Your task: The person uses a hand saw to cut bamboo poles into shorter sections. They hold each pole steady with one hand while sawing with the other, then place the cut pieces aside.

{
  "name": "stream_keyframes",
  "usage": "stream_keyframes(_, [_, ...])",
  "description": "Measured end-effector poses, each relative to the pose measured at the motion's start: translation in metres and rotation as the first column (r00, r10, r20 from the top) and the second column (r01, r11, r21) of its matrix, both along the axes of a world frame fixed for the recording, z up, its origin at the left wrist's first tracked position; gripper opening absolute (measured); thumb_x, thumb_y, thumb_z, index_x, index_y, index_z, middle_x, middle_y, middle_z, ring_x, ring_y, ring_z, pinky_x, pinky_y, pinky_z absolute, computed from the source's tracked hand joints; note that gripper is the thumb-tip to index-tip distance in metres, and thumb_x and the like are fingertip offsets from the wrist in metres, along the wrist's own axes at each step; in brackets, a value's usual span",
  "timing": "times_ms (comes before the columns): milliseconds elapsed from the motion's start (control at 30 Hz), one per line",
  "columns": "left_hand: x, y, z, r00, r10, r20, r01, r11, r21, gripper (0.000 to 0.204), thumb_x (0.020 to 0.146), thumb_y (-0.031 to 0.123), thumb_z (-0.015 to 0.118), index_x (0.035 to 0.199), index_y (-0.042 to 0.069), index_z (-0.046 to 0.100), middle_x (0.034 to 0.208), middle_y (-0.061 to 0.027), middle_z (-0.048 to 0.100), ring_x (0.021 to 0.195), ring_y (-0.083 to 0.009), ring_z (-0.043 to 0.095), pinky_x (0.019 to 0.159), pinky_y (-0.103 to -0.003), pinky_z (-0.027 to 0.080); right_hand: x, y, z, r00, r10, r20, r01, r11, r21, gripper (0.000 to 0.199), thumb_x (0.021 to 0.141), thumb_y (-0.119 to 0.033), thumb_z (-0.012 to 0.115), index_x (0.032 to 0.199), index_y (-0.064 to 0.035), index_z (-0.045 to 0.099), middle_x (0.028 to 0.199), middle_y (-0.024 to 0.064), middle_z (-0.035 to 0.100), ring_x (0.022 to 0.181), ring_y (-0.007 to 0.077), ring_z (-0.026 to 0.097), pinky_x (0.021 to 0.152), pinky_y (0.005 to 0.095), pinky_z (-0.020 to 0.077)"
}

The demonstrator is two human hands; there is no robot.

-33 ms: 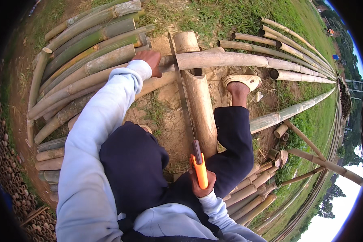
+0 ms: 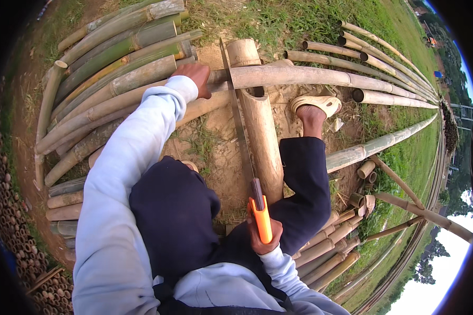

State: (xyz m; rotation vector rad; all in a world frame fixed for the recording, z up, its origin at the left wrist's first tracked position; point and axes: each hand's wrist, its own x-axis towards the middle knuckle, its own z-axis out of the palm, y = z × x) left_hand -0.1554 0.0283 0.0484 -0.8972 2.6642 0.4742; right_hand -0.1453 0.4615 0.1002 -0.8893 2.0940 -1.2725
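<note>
My right hand [image 2: 257,239] is closed around the orange handle of a handsaw [image 2: 240,123]. The saw's long blade runs away from me and crosses a bamboo pole [image 2: 294,76], where its edge sits against the pole. My left hand [image 2: 193,77] is wrapped over the same pole, just left of the blade; its fingertips are partly hidden. Beneath, the pole rests across a thick bamboo log [image 2: 265,142] lying lengthwise between my legs. My foot in a cream clog [image 2: 328,105] stands on the ground right of the log.
Stacked bamboo lengths [image 2: 136,42] lie at the left, against a bamboo post [image 2: 50,105]. Several long poles [image 2: 389,98] stretch off to the right over grass. Shorter cut pieces [image 2: 320,252] lie by my right leg. Many small bamboo pieces [image 2: 16,231] are heaped at the far left.
The saw and my right hand have shifted slightly away from me, along the blade's line. My left hand stays on the pole.
</note>
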Motion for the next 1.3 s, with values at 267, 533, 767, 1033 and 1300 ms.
stream_keyframes(267, [-0.018,-0.008,0.000,1.000,0.005,0.020,-0.005,1.000,0.006,0.046,0.073,0.034,0.087,0.103,0.001,0.077,0.109,-0.0240,0.075,0.108,-0.0409,0.071,0.098,-0.047,0.056,-0.073,-0.174,-0.033,0.995,0.004,0.104,0.010,0.991,-0.133,0.026,0.096,-0.013,0.074,0.080,0.0030,0.060,0.062,0.0113,0.057,0.055,0.0175,0.053,0.055,0.0365,0.0431])
stream_keyframes(533, [-0.004,-0.010,-0.006,0.999,-0.005,-0.038,0.003,0.999,-0.039,0.042,0.070,0.032,0.087,0.093,-0.001,0.077,0.103,-0.0264,0.075,0.101,-0.0415,0.073,0.092,-0.047,0.058,0.002,0.007,0.010,0.996,0.042,-0.073,-0.039,0.999,0.035,0.013,0.092,-0.003,0.072,0.103,0.0025,0.072,0.067,0.0106,0.060,0.058,0.0155,0.061,0.060,0.0319,0.0512])
stream_keyframes(767, [-0.018,-0.006,-0.003,1.000,0.020,0.021,-0.019,1.000,-0.006,0.046,0.072,0.031,0.088,0.104,0.000,0.076,0.109,-0.0237,0.075,0.105,-0.0408,0.072,0.093,-0.048,0.059,-0.087,-0.197,-0.018,0.997,0.022,0.077,-0.010,0.989,-0.147,0.024,0.094,-0.012,0.074,0.079,0.0033,0.062,0.062,0.0109,0.058,0.057,0.0150,0.054,0.056,0.0353,0.0455])
stream_keyframes(1033, [0.025,0.044,-0.022,0.955,0.049,-0.293,-0.095,0.985,-0.145,0.099,0.078,0.033,0.083,0.158,0.004,0.033,0.156,-0.0219,0.043,0.151,-0.0385,0.034,0.126,-0.055,0.019,-0.084,-0.197,-0.048,0.999,0.016,-0.039,-0.024,0.974,-0.225,0.025,0.092,-0.014,0.076,0.079,0.0031,0.063,0.064,0.0171,0.061,0.056,0.0249,0.060,0.057,0.0393,0.0472])
stream_keyframes(1300, [0.072,-0.015,-0.033,0.729,0.273,-0.628,-0.421,0.902,-0.096,0.051,0.101,0.038,0.057,0.139,0.004,0.058,0.137,-0.0150,0.063,0.127,-0.0362,0.057,0.111,-0.047,0.039,-0.084,-0.194,-0.052,0.999,0.014,0.040,-0.005,0.978,-0.210,0.025,0.093,-0.013,0.075,0.079,0.0033,0.063,0.064,0.0144,0.062,0.056,0.0209,0.058,0.057,0.0380,0.0467])
